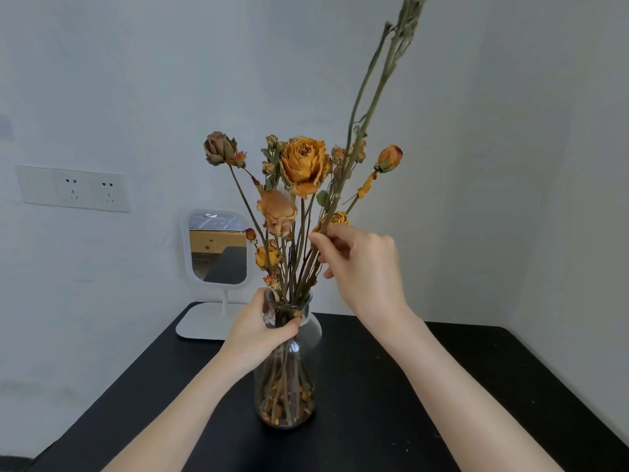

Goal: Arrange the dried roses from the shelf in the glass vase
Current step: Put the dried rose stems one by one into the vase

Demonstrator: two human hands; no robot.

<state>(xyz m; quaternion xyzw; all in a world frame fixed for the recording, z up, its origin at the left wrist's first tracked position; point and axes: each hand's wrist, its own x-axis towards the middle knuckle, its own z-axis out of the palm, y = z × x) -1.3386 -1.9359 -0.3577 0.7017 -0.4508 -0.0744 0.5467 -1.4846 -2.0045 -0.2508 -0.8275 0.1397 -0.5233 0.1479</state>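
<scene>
A clear glass vase [289, 386] stands on a black table [476, 386], with several dried orange roses [303, 163] in it. My left hand [262, 327] grips the vase's neck. My right hand [360, 264] pinches a long greenish stem [371, 97] beside the bouquet; the stem rises up and to the right, out of the top of the view. Its lower end sits among the other stems above the vase mouth, and its top is cut off.
A small white standing mirror [218, 248] sits at the table's back left, close behind the vase. A double wall socket [73, 189] is on the left wall. White walls meet in a corner at the right.
</scene>
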